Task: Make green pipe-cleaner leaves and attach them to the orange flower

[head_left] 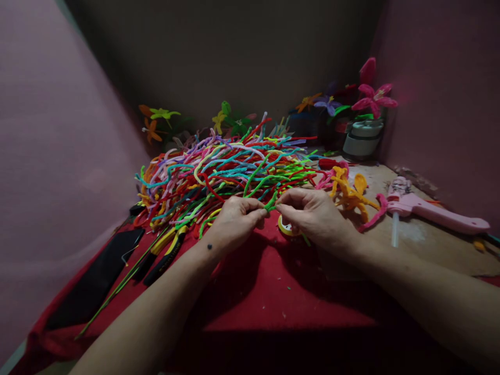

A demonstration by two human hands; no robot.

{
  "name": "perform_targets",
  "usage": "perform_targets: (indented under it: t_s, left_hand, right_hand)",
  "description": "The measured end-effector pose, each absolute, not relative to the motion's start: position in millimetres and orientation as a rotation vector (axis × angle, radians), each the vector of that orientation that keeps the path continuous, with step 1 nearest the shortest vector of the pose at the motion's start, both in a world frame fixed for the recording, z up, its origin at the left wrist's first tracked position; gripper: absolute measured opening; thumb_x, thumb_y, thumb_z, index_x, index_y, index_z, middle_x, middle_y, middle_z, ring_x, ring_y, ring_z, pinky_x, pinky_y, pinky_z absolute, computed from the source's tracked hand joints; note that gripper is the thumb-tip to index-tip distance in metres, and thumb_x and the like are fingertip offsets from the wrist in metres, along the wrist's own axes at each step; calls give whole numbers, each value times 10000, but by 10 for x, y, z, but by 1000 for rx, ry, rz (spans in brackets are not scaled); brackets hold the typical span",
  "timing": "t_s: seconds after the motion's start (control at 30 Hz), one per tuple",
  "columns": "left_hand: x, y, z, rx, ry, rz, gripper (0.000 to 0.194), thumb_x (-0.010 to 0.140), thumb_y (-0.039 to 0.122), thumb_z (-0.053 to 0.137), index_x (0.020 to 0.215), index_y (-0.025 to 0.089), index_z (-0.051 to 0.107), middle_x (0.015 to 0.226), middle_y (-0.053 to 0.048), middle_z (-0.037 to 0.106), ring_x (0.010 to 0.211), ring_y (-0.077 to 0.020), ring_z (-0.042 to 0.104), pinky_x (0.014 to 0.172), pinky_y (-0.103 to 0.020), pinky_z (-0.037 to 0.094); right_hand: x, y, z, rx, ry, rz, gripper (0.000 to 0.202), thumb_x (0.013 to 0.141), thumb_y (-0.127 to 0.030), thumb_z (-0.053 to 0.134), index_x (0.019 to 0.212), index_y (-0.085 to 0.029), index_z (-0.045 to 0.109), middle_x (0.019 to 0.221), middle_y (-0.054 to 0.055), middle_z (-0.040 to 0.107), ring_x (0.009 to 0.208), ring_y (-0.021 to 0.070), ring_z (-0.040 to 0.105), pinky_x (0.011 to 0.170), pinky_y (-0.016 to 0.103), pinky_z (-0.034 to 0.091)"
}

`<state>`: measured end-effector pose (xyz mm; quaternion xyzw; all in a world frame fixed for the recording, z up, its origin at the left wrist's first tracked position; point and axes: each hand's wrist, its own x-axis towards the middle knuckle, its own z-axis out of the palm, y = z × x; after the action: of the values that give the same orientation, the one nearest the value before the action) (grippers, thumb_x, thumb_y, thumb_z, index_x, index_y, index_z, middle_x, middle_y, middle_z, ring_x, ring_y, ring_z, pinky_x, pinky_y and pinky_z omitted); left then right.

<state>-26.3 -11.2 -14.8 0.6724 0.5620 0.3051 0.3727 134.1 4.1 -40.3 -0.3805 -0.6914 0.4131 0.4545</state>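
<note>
Between my two hands, over the red cloth, is a green pipe cleaner (270,205) that looks bent or twisted. My left hand (241,216) pinches it between thumb and fingers from the left. From the right, the thumb and forefinger of my right hand (308,208) close on its other side. Just beyond both hands rises a big heap of many-coloured pipe cleaners (230,166). A yellow-rimmed round item (287,227) lies under my right hand, partly hidden by it.
On the left lie yellow-and-black pliers (167,252), a dark flat object (99,273) and thin green stems (125,284). A pink glue gun (433,208) rests on a board (422,255) at right, near orange pipe-cleaner shapes (347,192). Pink flowers (375,99) stand behind, above a jar (363,138).
</note>
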Motion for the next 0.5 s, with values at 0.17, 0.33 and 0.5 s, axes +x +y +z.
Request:
perform_targets:
  t_s: [0.17,0.33,0.5]
  left_hand:
    - [-267,-111,-145,1752,1446,776,185,709,254,504,592,135,585,468,46,444,430,-62,331,431,-197,261]
    - [-290,-87,-189,1871,1449,734,202,708,237,484,578,127,593,482,41,440,467,-72,357,458,-197,278]
    - [-269,-112,-214,2108,1444,588,216,709,206,465,596,124,630,486,39,427,491,-80,362,466,-199,261]
  right_hand:
    - [1341,13,-420,-928,-1872,728,108,756,-179,503,678,-155,574,577,-21,509,541,90,440,516,209,345]
    - [1364,17,-437,-842,-2085,276,135,784,-170,497,717,-155,614,627,13,559,601,112,477,590,232,371]
    - [1377,43,-367,-651,-2247,-63,226,806,-192,471,662,-163,643,705,75,589,732,171,467,665,299,384]
